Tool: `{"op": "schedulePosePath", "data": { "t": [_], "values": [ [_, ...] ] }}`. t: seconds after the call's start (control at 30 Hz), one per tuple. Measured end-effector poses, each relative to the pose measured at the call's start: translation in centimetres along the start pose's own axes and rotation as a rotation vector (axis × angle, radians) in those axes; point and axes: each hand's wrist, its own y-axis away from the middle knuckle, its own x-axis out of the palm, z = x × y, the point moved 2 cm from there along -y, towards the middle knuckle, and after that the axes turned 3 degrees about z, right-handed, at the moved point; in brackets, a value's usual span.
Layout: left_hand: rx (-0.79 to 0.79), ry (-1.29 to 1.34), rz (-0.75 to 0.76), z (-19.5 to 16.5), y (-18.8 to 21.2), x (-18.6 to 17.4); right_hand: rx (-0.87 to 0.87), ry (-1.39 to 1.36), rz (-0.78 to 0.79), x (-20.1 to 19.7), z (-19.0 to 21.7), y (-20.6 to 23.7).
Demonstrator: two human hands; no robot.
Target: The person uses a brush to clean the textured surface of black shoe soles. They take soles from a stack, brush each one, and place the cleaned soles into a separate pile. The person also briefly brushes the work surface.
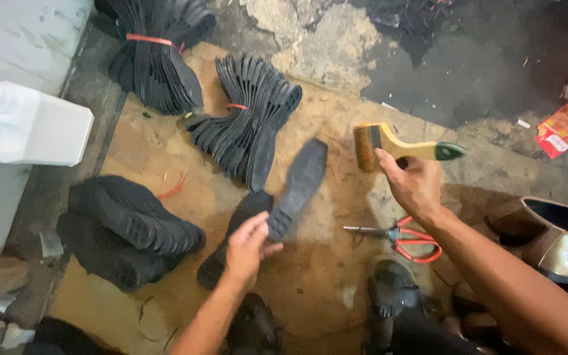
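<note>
My left hand (248,248) grips the heel end of a black rubber shoe sole (299,187), lifted at an angle over a brown board (159,158). A second black sole (231,236) lies flat on the board under that hand. My right hand (412,181) holds a wide paintbrush (399,146) with a tan wooden handle and a green tip, its bristles pointing down beside the raised sole's toe.
Two bundles of black soles tied with red bands (159,56) (248,118) lie at the back; a loose black pile (123,230) is at left. Red-handled scissors (405,238), a white plastic jug (27,125), a red packet (567,126) and metallic shoes (553,240) surround the board.
</note>
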Motion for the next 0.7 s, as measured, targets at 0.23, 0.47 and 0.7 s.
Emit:
{"op": "schedulePosePath", "data": {
  "t": [0.23,0.47,0.7],
  "values": [
    [-0.058,0.105,0.204,4.7,0.4,1.2,-0.280,-0.149,0.451,6.5,1.9,4.9],
    [-0.067,0.040,0.162,3.5,0.4,1.6,-0.248,0.321,0.475,5.3,1.3,3.7],
    [0.023,-0.101,0.104,5.5,-1.2,0.3,-0.764,0.381,0.553,5.3,2.0,5.1]
  ]
}}
